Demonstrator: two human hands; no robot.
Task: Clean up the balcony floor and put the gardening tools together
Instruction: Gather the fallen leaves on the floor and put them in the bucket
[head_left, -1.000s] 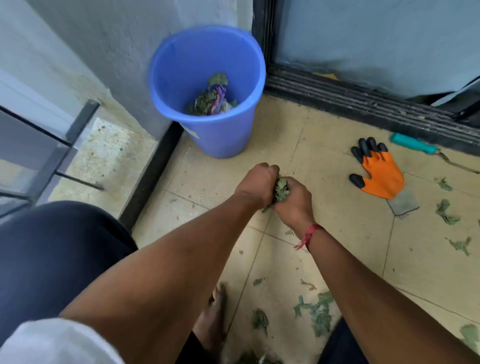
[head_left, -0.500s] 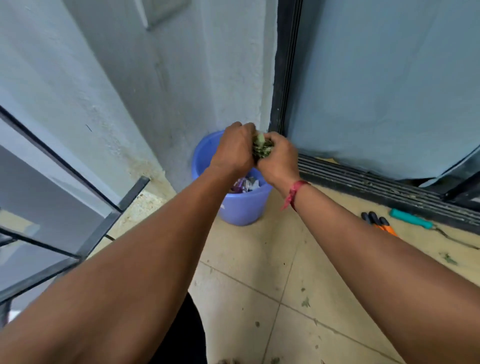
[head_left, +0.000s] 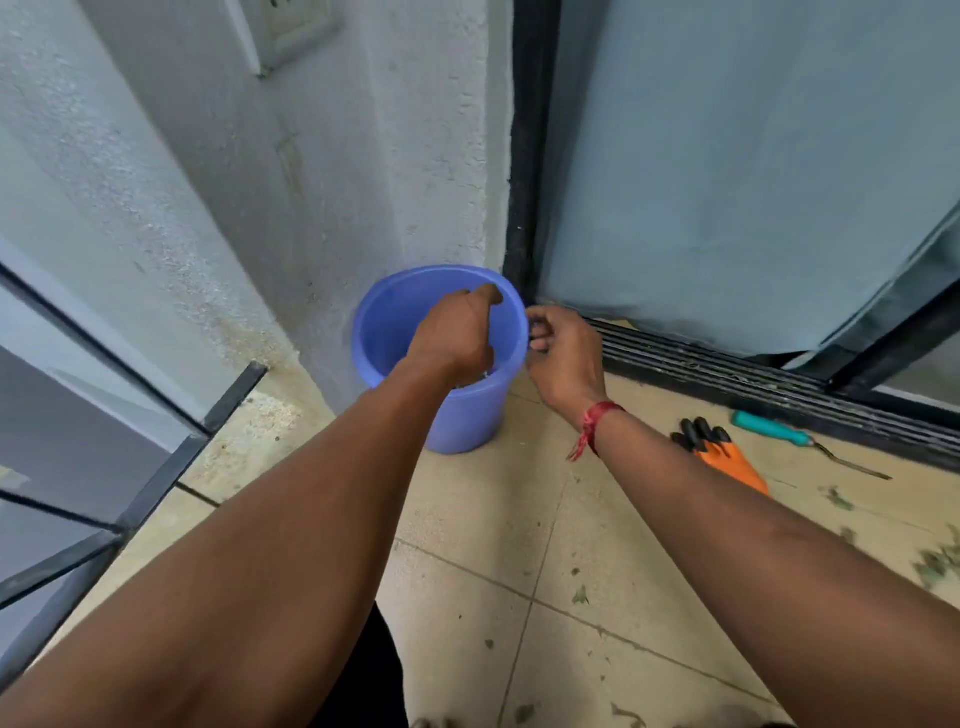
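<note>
A home balcony: beige tiled floor (head_left: 467, 519), metal railing (head_left: 156, 478) left of the blue bucket (head_left: 467, 421), sliding-door track (head_left: 753, 374) to its right, painted wall (head_left: 363, 156) behind.

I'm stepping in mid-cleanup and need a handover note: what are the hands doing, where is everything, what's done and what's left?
Left hand hangs over the bucket, loosely curled and empty. Right hand is beside the rim, also empty.
Glove and teal-handled tool lie apart on the floor by the door track.
Done: some debris shows in the bucket.
Left: leaf bits on the tiles; glove and tool not yet gathered.
</note>
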